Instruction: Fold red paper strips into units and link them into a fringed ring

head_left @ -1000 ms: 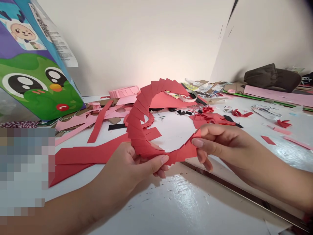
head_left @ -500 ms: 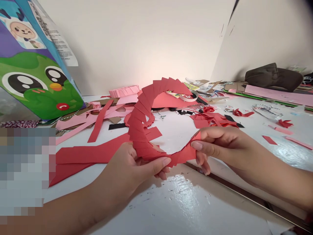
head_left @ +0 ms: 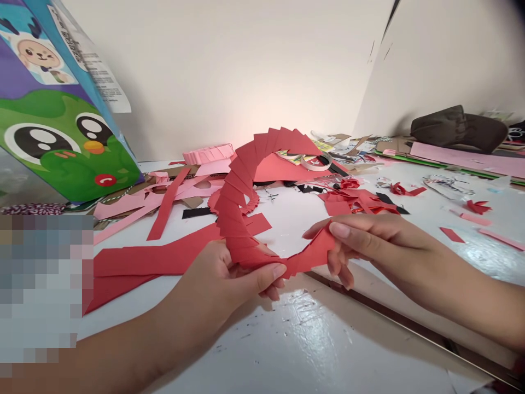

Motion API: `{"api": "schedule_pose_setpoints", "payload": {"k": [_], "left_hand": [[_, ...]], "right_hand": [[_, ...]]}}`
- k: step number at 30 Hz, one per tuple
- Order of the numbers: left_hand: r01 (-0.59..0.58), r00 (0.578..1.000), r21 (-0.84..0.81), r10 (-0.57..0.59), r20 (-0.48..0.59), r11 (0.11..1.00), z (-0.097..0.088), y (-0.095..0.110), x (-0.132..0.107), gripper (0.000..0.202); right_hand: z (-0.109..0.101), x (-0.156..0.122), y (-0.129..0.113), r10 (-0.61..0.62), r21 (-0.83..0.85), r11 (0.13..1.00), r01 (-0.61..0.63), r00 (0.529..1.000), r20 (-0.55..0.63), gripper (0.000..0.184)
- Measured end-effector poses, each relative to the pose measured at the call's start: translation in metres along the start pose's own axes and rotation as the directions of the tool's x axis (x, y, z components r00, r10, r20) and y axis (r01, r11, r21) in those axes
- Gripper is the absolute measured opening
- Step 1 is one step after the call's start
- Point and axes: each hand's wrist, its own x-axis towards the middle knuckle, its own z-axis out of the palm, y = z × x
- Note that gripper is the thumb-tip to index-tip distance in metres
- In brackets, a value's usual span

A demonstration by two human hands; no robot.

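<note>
A curved band of overlapping folded red paper, like a ring with a gap on its right side, is held up above the white table. My left hand pinches its lower part, thumb in front and fingers behind. At the lower right end, my right hand grips the paper between thumb and fingers, with the index finger reaching behind the edge. The upper end of the band is free. Behind my left wrist lie long red paper strips.
A pink pleated paper ring and a roll of tape lie at the back. Red scraps are strewn to the right. A bag with a green bird stands at left, and a dark pouch sits at back right.
My right thumb has shifted slightly up and right along the paper end, and the index finger now shows behind it. The band's top has tilted slightly left. My left hand keeps its pinch.
</note>
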Motion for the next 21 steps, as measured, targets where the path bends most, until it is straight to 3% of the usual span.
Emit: {"api": "schedule_pose_setpoints", "payload": {"k": [3,6,10,13,15,19,21], "left_hand": [[0.023,1.000,-0.072,-0.023,0.005,0.997,0.000,0.001,0.000,0.026],[0.056,0.997,-0.083,-0.053,0.049,0.995,0.000,0.003,0.000,0.028],[0.137,0.985,-0.012,-0.134,0.106,0.991,0.001,0.003,-0.005,0.028],[0.159,0.983,-0.020,-0.156,0.092,0.987,0.004,0.001,-0.008,0.023],[0.139,0.988,-0.079,-0.133,0.076,0.987,0.007,0.002,-0.009,0.021],[0.130,0.990,-0.144,-0.121,0.070,0.981,0.010,0.009,-0.012,0.018],[0.121,0.991,-0.173,-0.108,0.082,0.977,0.010,0.012,-0.014,0.018]], "right_hand": [[-0.002,0.000,0.004,0.022,0.067,0.998,-0.019,0.999,-0.034,0.049],[-0.004,0.002,0.010,0.025,0.138,0.990,0.000,0.984,-0.179,0.029],[-0.013,0.010,0.012,0.005,0.273,0.955,0.116,0.914,-0.405,0.013],[-0.026,0.018,0.008,-0.025,0.292,0.935,0.200,0.861,-0.508,0.012],[-0.035,0.021,0.005,-0.033,0.287,0.936,0.202,0.865,-0.500,0.015],[-0.044,0.022,0.001,-0.023,0.257,0.959,0.121,0.935,-0.354,0.026],[-0.045,0.020,0.000,0.001,0.233,0.969,0.080,0.945,-0.326,0.032]]}}
